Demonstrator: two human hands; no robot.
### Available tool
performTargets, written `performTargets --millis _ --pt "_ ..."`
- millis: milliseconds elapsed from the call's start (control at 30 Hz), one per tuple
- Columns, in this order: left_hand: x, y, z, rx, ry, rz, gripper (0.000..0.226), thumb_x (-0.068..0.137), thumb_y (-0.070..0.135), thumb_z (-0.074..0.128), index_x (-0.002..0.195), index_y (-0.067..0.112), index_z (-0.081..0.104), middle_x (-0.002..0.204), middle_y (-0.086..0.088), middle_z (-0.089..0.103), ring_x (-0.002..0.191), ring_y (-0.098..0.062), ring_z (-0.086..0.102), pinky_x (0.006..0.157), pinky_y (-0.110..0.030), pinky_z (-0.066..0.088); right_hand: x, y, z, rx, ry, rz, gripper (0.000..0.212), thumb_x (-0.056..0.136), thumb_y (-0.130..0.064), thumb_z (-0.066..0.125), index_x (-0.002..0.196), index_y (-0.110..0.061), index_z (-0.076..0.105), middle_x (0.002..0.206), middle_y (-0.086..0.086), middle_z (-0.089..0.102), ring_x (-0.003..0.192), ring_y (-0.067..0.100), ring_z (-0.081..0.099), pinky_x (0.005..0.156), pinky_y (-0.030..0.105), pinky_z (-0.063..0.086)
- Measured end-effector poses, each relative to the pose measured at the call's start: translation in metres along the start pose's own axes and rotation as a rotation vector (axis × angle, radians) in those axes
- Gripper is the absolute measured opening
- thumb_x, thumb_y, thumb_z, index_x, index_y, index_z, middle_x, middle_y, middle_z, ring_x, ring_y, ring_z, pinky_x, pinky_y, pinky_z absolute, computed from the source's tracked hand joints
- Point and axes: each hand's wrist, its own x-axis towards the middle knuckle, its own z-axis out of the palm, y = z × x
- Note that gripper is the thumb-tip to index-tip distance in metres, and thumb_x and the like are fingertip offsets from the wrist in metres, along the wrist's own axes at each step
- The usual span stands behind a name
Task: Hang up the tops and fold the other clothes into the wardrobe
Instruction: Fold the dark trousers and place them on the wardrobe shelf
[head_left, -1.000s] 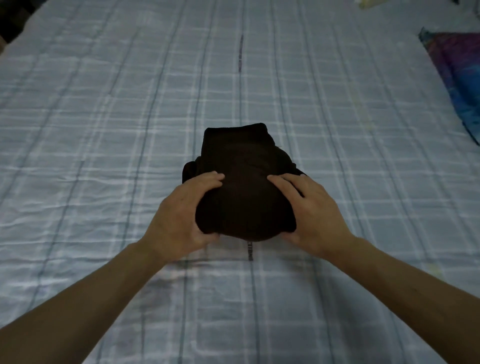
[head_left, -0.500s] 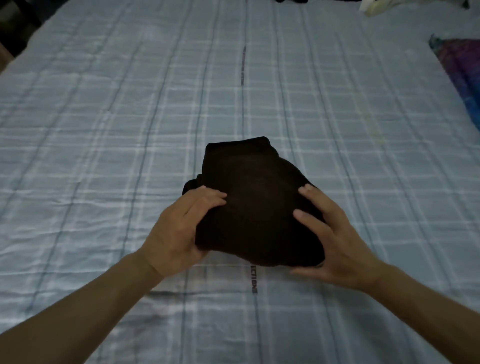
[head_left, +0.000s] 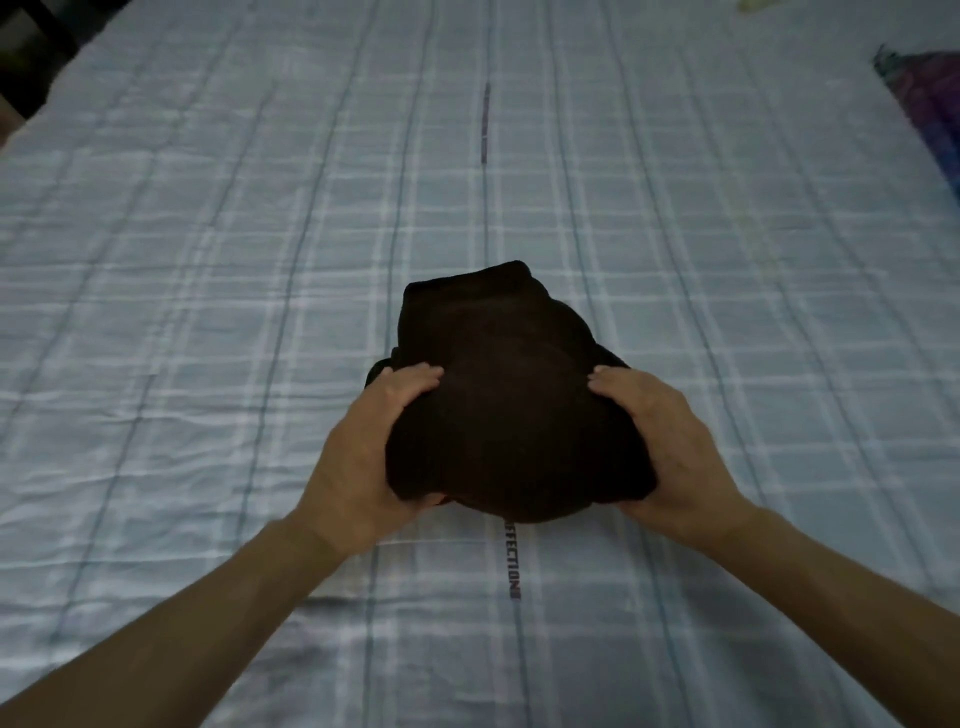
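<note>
A folded dark brown garment (head_left: 509, 395) forms a thick bundle in the middle of the bed. My left hand (head_left: 363, 457) grips its left side, fingers curled over the top and thumb under the near edge. My right hand (head_left: 670, 452) grips its right side the same way. The near edge of the bundle is lifted slightly off the sheet, and printed lettering shows just below it. The wardrobe is out of view.
The bed is covered by a light blue checked sheet (head_left: 208, 312) that fills most of the view. A purple and blue cloth (head_left: 930, 109) lies at the right edge. A dark gap (head_left: 31, 47) shows beyond the bed's far left corner.
My right hand has slid from the top of the bundle to its right side and closed on it. Both hands now clasp the bundle, and its near edge has risen.
</note>
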Motion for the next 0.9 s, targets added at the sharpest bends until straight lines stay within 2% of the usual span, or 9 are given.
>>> performTargets --millis 133,233,300,333,400,500,600,767,900 --pt "-0.002 0.020 -0.003 -0.116 0.106 -0.028 0.063 0.069 0.033 0.077 0.123 0.004 0.060 0.123 -0.010 0.065 0.119 -0.024 0.062 0.109 -0.056 0.042 -0.001 -0.021 -0.011 -0.007 0.022 0.032 0.081 0.065 -0.023 0.089 0.135 -0.014 0.048 0.140 -0.004 0.046 0.135 0.006 0.040 0.116 0.027 0.031" --pt "-0.013 0.043 -0.026 -0.134 0.179 -0.046 0.052 0.073 0.031 0.074 0.120 0.012 0.062 0.120 -0.001 0.067 0.117 -0.016 0.063 0.110 -0.042 0.045 0.003 -0.050 -0.035 -0.015 0.022 0.011 0.081 0.064 -0.016 0.089 0.134 -0.017 0.048 0.139 -0.005 0.048 0.134 0.009 0.044 0.115 0.024 0.032" --pt "-0.026 0.062 -0.050 -0.124 0.229 -0.056 0.053 0.072 0.021 0.079 0.122 0.026 0.060 0.121 0.008 0.066 0.117 -0.007 0.061 0.105 -0.025 0.046 0.007 -0.076 -0.054 -0.011 0.008 -0.008 0.082 0.064 -0.013 0.088 0.135 -0.021 0.046 0.140 -0.006 0.047 0.133 0.006 0.043 0.114 0.018 0.030" --pt "-0.034 0.071 -0.064 -0.094 0.249 -0.052 0.061 0.069 0.012 0.083 0.122 0.031 0.059 0.120 0.013 0.065 0.117 -0.003 0.061 0.103 -0.019 0.045 0.010 -0.090 -0.062 -0.008 -0.004 -0.020 0.082 0.064 -0.012 0.086 0.136 -0.022 0.046 0.140 -0.006 0.048 0.133 0.005 0.043 0.113 0.016 0.029" --pt "-0.051 0.090 -0.096 -0.031 0.260 -0.049 0.073 0.063 0.003 0.088 0.123 0.033 0.058 0.120 0.019 0.063 0.116 0.001 0.060 0.101 -0.014 0.044 0.018 -0.123 -0.079 -0.004 -0.025 -0.049 0.084 0.064 -0.010 0.085 0.136 -0.023 0.045 0.140 -0.004 0.049 0.132 0.005 0.044 0.113 0.016 0.030" --pt "-0.072 0.119 -0.148 0.008 0.318 -0.034 0.069 0.062 -0.005 0.086 0.120 0.024 0.061 0.120 0.009 0.065 0.115 -0.007 0.062 0.102 -0.026 0.048 0.033 -0.177 -0.098 0.017 -0.002 -0.087 0.083 0.064 -0.005 0.086 0.135 -0.021 0.045 0.139 -0.003 0.050 0.131 0.007 0.045 0.112 0.018 0.032" --pt "-0.095 0.153 -0.207 0.018 0.370 -0.084 0.075 0.060 -0.013 0.085 0.118 0.028 0.061 0.119 0.007 0.066 0.115 -0.010 0.063 0.101 -0.033 0.051 0.049 -0.234 -0.114 0.040 0.032 -0.145 0.083 0.065 -0.002 0.086 0.135 -0.020 0.046 0.139 0.001 0.052 0.131 0.013 0.049 0.112 0.026 0.037" --pt "-0.152 0.213 -0.312 0.095 0.415 -0.114 0.073 0.063 0.007 0.091 0.121 0.038 0.059 0.120 0.015 0.065 0.116 -0.005 0.062 0.100 -0.029 0.050 0.069 -0.343 -0.150 0.053 0.042 -0.256 0.084 0.066 -0.001 0.082 0.137 -0.024 0.043 0.140 0.000 0.052 0.129 0.016 0.051 0.106 0.034 0.045" --pt "-0.209 0.268 -0.392 0.111 0.474 -0.075 0.060 0.065 0.034 0.082 0.119 0.047 0.059 0.117 0.020 0.065 0.114 -0.005 0.063 0.096 -0.031 0.052 0.076 -0.443 -0.182 0.050 0.037 -0.341 0.075 0.072 -0.017 0.072 0.138 -0.030 0.041 0.139 -0.007 0.050 0.126 0.012 0.051 0.107 0.020 0.037"
